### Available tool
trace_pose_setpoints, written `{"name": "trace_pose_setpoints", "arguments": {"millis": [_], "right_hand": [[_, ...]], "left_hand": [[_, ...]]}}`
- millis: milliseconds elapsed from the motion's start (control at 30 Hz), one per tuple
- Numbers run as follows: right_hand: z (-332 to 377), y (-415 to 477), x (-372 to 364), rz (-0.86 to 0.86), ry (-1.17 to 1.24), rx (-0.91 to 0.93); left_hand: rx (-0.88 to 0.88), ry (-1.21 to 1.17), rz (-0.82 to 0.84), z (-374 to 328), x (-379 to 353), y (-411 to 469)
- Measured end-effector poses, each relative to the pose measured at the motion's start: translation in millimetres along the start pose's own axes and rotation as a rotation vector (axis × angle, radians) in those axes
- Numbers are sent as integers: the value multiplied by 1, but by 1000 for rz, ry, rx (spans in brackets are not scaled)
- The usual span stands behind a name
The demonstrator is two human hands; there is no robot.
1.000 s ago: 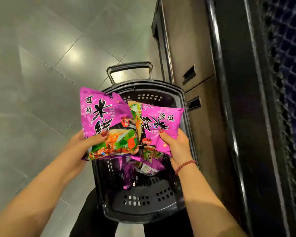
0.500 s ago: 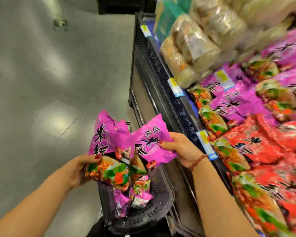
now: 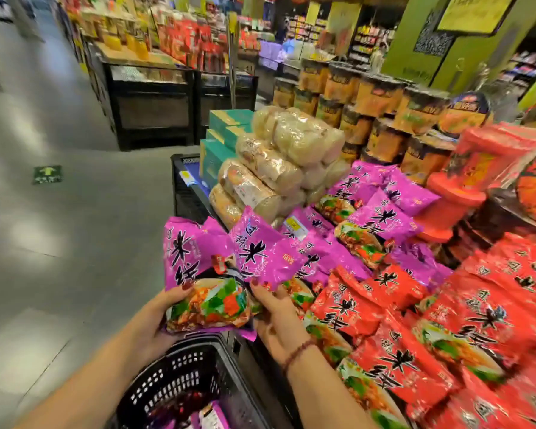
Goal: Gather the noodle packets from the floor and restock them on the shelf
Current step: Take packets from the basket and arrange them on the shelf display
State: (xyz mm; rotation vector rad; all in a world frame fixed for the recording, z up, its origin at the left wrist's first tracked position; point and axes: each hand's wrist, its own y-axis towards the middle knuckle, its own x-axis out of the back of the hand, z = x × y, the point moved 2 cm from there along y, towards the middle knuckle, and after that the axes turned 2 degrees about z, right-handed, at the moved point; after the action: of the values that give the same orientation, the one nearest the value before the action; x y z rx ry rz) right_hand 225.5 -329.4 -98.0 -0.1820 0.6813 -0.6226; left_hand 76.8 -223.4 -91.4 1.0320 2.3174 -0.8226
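"Where were the hands?"

"From my end I saw both above the far rim of the black basket (image 3: 180,370). The left hand (image 3: 155,320) gripped the first purple packet (image 3: 195,274), with the thumb curled onto its printed front and the fingers hidden underneath. The right hand (image 3: 276,317) pinched the lower edge of the second purple packet (image 3: 260,255), thumb on the front and the other fingers behind."

"Were the two packets apart?"

"No, they overlapped. The second sat just right of the first, and both stood tilted above the basket's far end."

"And the shelf?"

"The shelf (image 3: 183,187) ran along the basket's right side and on beyond it. Red packets (image 3: 446,320) lay right of the basket. The stocked purple packets (image 3: 381,218) lay beyond it and to the right. The second packet's right edge overlapped them in my view, but I couldn't tell whether it touched them. Farther beyond the basket were the pale noodle bundles (image 3: 279,168) and the teal boxes (image 3: 220,134)."

"Anything inside the basket?"

"Loose purple packets (image 3: 211,416) lay at its bottom, too blurred for me to count. The grey floor (image 3: 59,243) spread out to the basket's left."
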Motion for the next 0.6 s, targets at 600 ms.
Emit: {"name": "trace_pose_setpoints", "arguments": {"millis": [600], "right_hand": [[179, 98, 80, -594, -57, 345]], "left_hand": [[-29, 293, 56, -18, -39, 112]]}}
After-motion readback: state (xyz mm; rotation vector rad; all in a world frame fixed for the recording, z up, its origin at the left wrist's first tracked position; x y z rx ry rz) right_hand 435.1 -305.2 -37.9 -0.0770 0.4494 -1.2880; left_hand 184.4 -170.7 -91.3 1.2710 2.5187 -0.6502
